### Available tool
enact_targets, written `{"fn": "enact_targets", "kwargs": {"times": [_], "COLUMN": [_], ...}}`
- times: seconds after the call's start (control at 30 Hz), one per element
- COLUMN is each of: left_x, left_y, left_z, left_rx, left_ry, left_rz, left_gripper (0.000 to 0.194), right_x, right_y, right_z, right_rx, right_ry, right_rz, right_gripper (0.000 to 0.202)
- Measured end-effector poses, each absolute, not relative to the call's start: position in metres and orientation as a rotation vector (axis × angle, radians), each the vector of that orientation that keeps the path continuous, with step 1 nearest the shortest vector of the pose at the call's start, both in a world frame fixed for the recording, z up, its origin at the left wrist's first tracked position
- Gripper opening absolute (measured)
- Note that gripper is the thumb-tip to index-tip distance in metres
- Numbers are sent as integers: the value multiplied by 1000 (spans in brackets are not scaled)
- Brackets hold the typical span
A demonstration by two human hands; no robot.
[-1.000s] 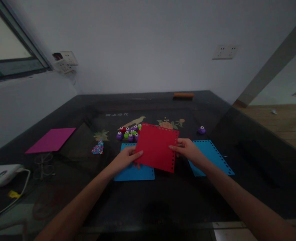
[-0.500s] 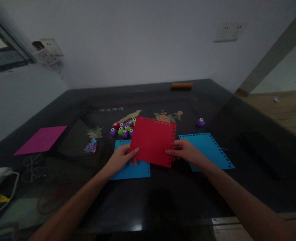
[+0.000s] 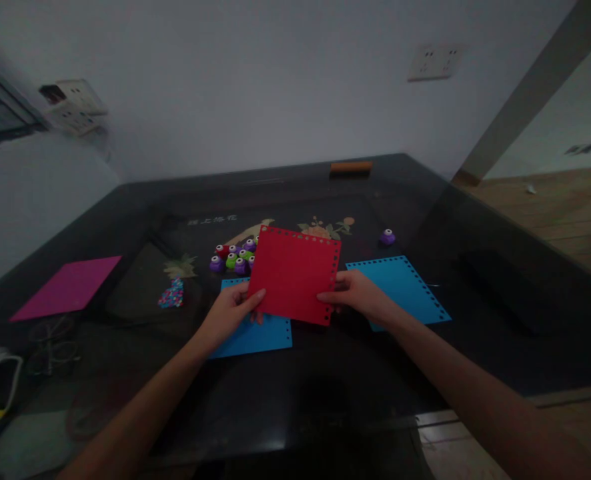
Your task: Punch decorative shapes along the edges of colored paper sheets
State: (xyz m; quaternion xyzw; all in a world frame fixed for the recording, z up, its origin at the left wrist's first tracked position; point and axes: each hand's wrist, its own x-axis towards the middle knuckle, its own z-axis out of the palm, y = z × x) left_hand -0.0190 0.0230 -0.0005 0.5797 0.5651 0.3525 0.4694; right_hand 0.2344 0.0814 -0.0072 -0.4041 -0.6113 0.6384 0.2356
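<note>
Head view: you grasp a red sheet in front of you, over the middle of the table. Your left hand pinches its left edge and your right hand its right edge, each thumb lying on the face you see. The sheet looks nearly square, so its long axis cannot be told. Its broad face is toward you, turned slightly clockwise, the far edge sloping down to the right. Punched holes run along that far edge and the right edge. Partly behind it lie a left blue sheet and a cluster of big-eyed toys. A right blue sheet lies beyond your right hand, with a lone purple toy farther back.
</note>
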Motion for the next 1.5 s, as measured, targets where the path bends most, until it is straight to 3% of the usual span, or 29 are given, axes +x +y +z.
{"fn": "enact_targets", "kwargs": {"times": [0.23, 0.47, 0.7, 0.9, 1.5], "left_x": [-27, -78, -115, -112, -120], "left_y": [26, 50, 83, 86, 77], "left_z": [-1, 10, -22, -47, -37], "left_rx": [1578, 1578, 1630, 1764, 1804], "left_ry": [1484, 1931, 2431, 2444, 2486], "left_rz": [893, 1277, 910, 779, 730], "left_gripper": [32, 26, 34, 40, 36], "right_x": [232, 234, 236, 241, 235], "right_y": [82, 84, 86, 89, 82], "right_z": [-8, -9, -14, -15, -8], "right_rx": [-1191, -1178, -1121, -1104, -1079], "right_ry": [-1647, -1522, -1383, -1244, -1163], "right_rz": [1713, 1643, 1557, 1534, 1561], "right_gripper": [16, 20, 26, 28, 26]}}
